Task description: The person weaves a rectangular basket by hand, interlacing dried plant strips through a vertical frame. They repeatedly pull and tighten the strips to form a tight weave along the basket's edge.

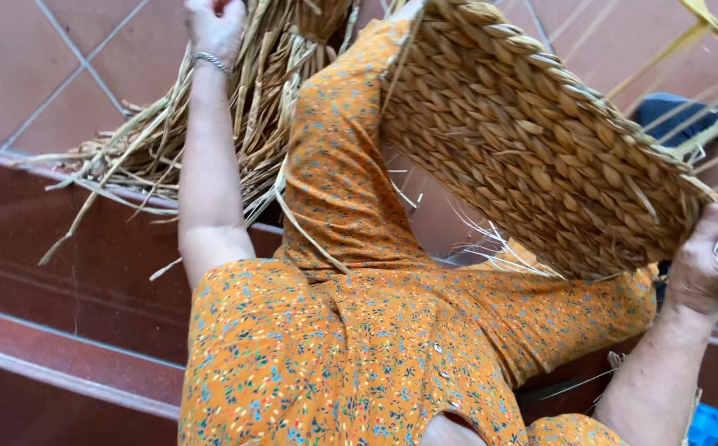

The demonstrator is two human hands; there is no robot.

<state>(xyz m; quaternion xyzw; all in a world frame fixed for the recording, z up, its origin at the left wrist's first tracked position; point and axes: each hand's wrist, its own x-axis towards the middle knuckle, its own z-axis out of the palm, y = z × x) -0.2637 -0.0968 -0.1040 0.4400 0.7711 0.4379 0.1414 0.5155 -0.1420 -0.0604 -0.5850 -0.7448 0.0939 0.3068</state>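
My right hand (710, 268) grips the lower right edge of a flat woven straw panel (532, 140), which is tilted across my knee. Loose straw ends stick out beside the fingers. My left hand (213, 26), with a thin bracelet at the wrist, reaches up to the top edge of the view. Its fingers are curled on stalks of a loose straw bundle (268, 91). The bundle lies on the tiled floor, to the left of my raised knee in the orange flowered dress (351, 330).
Reddish floor tiles (37, 74) lie beyond a dark red step (70, 281) at the left. Yellow strands (706, 33) cross the top right over a dark object (673, 111). A blue thing (710, 423) shows at the bottom right.
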